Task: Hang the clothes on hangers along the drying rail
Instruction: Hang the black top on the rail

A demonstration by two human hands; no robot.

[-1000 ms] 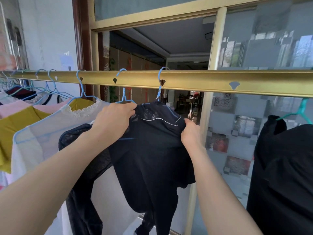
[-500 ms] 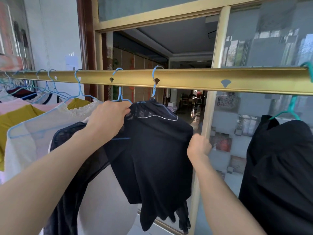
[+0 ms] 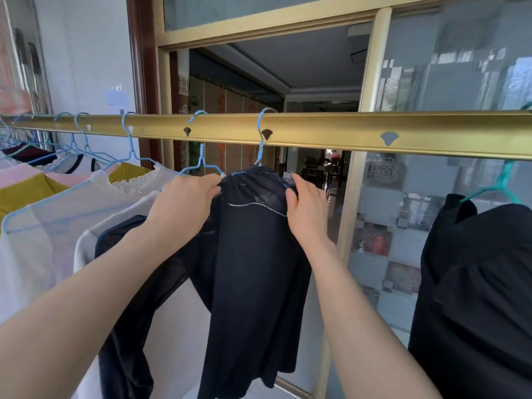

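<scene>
My left hand (image 3: 184, 203) and right hand (image 3: 308, 211) pinch the collar of the black top (image 3: 253, 269); I'd settle its shoulders evenly on the hanger (image 3: 261, 152).

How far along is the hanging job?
Done: white top, yellow top and pink top hang at left and a black garment on a teal hanger at right, along the rail.
In hand: black top, its blue hanger hooked on the rail; left hand and right hand grip its shoulders.
Left: let go. No unhung clothes in view, so any remainder can't be told.
</scene>
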